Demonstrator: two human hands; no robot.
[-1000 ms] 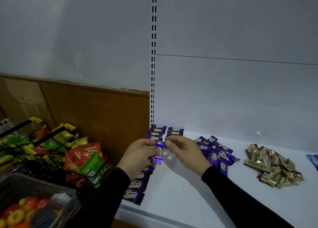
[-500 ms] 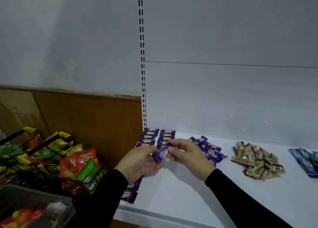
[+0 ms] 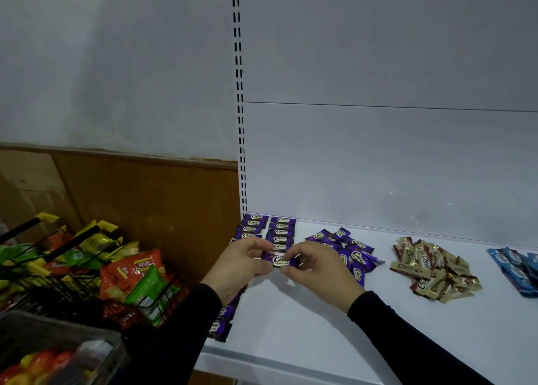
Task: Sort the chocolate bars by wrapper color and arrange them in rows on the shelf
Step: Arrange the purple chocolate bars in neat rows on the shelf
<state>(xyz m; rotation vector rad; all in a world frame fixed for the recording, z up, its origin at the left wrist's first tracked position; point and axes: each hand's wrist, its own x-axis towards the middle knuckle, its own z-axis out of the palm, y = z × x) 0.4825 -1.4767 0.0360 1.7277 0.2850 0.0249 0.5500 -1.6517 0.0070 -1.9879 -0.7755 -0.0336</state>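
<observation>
My left hand (image 3: 243, 264) and right hand (image 3: 316, 268) each pinch one end of small purple foil-wrapped chocolate bar (image 3: 280, 260), held level above white metal shelf (image 3: 305, 335), near left end. Best next, I judge: keep logo up, lay it square at near end of second purple row (image 3: 281, 233), edges touching. Wrapper glossy, crinkly, crimped ends, likely slippery. Loose purple pile (image 3: 353, 256) to right.

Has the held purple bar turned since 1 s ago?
Yes. The purple bar hung upright beside the purple rows then; now it lies level, parallel to them, pinched between the left hand and right hand.
</observation>
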